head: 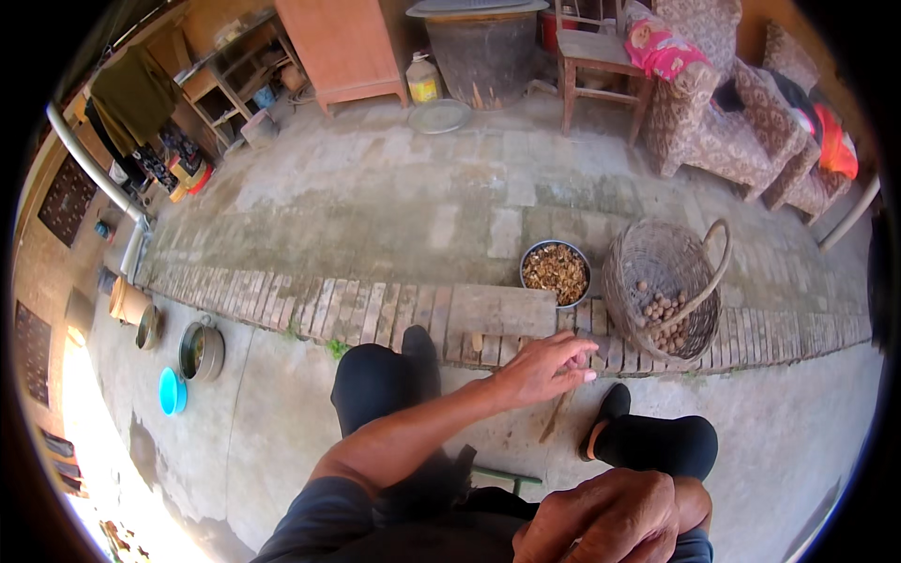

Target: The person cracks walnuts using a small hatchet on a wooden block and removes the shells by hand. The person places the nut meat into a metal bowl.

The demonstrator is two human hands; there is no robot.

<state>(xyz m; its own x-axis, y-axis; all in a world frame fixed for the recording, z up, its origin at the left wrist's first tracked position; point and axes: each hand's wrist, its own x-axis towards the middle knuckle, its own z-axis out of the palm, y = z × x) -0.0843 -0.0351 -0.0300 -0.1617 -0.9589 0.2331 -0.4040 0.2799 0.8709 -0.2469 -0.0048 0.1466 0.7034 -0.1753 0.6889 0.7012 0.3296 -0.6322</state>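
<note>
My left hand [549, 366] reaches over the brick edge with its fingers loosely bent and apart from the thumb, and nothing shows in it. Below it is a wooden handle [558, 416], its upper part hidden by the hand. Just behind the hand is a low wooden bench [503, 310]. A metal bowl [521, 271] of broken walnut pieces [556, 273] stands past the bench's right end. To its right, a tilted wicker basket [630, 257] holds whole walnuts [665, 317]. Close to the camera, my right hand [605, 517] is curled; its palm is hidden.
My knees [369, 383] are spread on both sides. A green metal bar [507, 476] shows below me. Pots [211, 352] and a blue basin [172, 391] stand at left. Across the paving are a large vat [486, 60], a wooden chair [598, 49] and a patterned armchair [711, 141].
</note>
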